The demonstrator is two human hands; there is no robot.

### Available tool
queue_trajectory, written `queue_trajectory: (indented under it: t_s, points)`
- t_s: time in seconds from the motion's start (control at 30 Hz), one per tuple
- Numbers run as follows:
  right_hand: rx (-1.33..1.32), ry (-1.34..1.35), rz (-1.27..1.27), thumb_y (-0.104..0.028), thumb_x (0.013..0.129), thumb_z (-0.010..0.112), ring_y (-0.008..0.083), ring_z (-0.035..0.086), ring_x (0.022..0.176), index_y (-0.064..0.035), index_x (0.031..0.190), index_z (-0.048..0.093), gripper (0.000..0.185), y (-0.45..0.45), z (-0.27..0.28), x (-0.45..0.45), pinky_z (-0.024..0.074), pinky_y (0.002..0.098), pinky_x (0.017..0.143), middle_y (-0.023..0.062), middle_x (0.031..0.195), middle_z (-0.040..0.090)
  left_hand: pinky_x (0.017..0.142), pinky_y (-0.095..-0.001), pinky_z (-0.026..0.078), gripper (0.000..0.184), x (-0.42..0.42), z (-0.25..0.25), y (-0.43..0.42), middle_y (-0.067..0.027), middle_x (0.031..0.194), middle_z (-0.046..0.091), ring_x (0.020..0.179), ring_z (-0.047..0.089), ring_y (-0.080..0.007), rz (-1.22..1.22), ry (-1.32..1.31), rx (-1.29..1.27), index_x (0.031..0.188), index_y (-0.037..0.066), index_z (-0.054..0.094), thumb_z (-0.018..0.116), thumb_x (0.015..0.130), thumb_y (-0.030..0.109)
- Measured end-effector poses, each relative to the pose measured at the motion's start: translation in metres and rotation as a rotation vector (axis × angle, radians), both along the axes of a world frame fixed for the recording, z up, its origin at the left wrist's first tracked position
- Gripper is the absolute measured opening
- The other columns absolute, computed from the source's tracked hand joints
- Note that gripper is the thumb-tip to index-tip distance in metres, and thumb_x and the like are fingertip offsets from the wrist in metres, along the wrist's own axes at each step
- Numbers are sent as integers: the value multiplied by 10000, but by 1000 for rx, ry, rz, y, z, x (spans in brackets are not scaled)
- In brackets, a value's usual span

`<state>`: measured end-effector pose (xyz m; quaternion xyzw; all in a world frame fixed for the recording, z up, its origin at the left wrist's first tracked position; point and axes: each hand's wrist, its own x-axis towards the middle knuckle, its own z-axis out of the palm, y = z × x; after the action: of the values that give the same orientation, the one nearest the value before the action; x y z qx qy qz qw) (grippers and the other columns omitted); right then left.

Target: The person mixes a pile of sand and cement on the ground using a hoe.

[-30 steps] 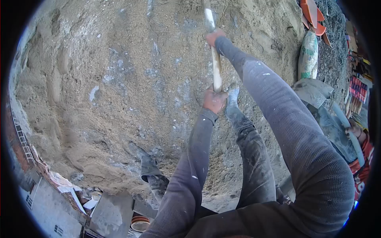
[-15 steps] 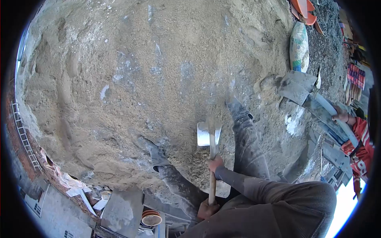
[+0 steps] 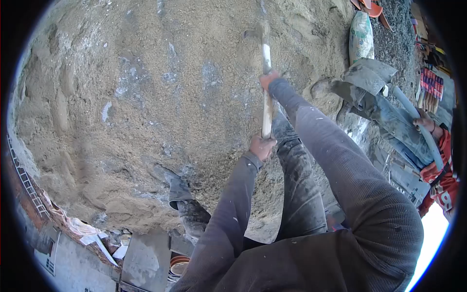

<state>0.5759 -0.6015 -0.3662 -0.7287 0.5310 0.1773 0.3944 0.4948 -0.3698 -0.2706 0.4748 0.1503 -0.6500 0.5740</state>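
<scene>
Both my hands are wrapped round a pale wooden handle (image 3: 267,104), which points away from me over the sandy ground (image 3: 194,112). My left hand (image 3: 263,147) grips its near end, and my right hand (image 3: 269,79) holds it farther up. The tool's head, at the far end near the top of the view, is blurred and hard to make out against the sand. My legs are spread on either side below the handle.
On the right a co-worker in red (image 3: 440,170) holds a grey shovel (image 3: 367,75) by its handle. Beyond it lie a white-green sack (image 3: 361,39) and orange pans (image 3: 373,9). A ladder (image 3: 28,185) is at the far left, a round tub (image 3: 179,265) at the bottom.
Half a second ago the tool was drawn in close to my body with its metal blade showing; now both hands and the handle reach forward again. The co-worker's shovel has shifted slightly.
</scene>
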Motion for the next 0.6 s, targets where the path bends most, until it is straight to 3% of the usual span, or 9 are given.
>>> queue_trajectory:
  t_s: [0.07, 0.17, 0.27, 0.3, 0.37, 0.43, 0.5, 0.57, 0.6]
  points:
    - [-19, 111, -69, -266, 745, 636, 390, 660, 953, 36, 1016, 605, 407, 106, -1, -71, 520, 410, 850, 266, 982, 664, 354, -278, 388, 182, -53, 44, 87, -24, 587, 521, 410, 495, -119, -15, 78, 141, 895, 16, 541, 682, 781, 32]
    - [383, 202, -458, -209, 774, 670, 349, 688, 724, 38, 993, 568, 346, 256, 71, -174, 552, 432, 647, 221, 821, 657, 373, -280, 371, 227, -74, 169, 204, -17, 590, 498, 408, 471, -114, -230, 298, 240, 818, 58, 474, 693, 764, 36]
    - [495, 501, -497, -165, 793, 672, 277, 677, 605, 47, 965, 512, 317, 352, 204, -224, 531, 392, 493, 188, 750, 637, 546, -305, 425, 215, -87, 303, 275, -12, 658, 520, 610, 514, -107, -369, 250, 360, 863, 37, 535, 718, 778, 114]
    - [280, 509, -209, -177, 799, 641, 253, 651, 547, 42, 885, 562, 248, 407, 192, -293, 519, 405, 485, 172, 741, 634, 602, -313, 434, 224, -97, 328, 291, -17, 690, 544, 669, 521, -111, -430, 255, 418, 889, 25, 555, 724, 777, 121]
    - [409, 511, -305, -154, 806, 632, 247, 644, 543, 36, 910, 549, 232, 383, 243, -228, 514, 397, 469, 158, 742, 621, 657, -321, 442, 237, -105, 347, 307, -22, 722, 567, 729, 527, -116, -477, 288, 493, 915, 14, 575, 730, 776, 128]
    - [549, 363, -538, -99, 818, 608, 227, 616, 517, 18, 964, 507, 213, 364, 251, -186, 499, 373, 427, 122, 729, 584, 698, -335, 461, 288, -96, 336, 305, -61, 777, 605, 758, 551, -131, -375, 349, 435, 982, -7, 592, 732, 776, 138]
    - [538, 34, -540, -18, 825, 573, 184, 535, 444, -12, 1020, 426, 244, 326, 214, -149, 469, 323, 366, 65, 682, 506, 698, -356, 468, 323, -72, 300, 269, -88, 766, 601, 736, 553, -161, -290, 29, 337, 1039, -13, 596, 723, 785, 141]
    - [401, -223, -457, -44, 812, 590, 186, 553, 431, 22, 1096, 483, 310, 261, 182, -60, 473, 333, 368, 93, 702, 546, 709, -414, 491, 392, -29, 230, 221, -214, 826, 627, 757, 634, -348, -224, -246, 262, 1131, -14, 563, 688, 788, 128]
    - [350, -387, -366, -68, 818, 596, 186, 562, 433, 45, 1117, 480, 339, 226, 161, -7, 477, 333, 373, 101, 689, 557, 645, -364, 465, 333, -17, 173, 200, -88, 730, 575, 691, 535, -160, -202, -588, 223, 1081, -12, 562, 699, 800, 103]
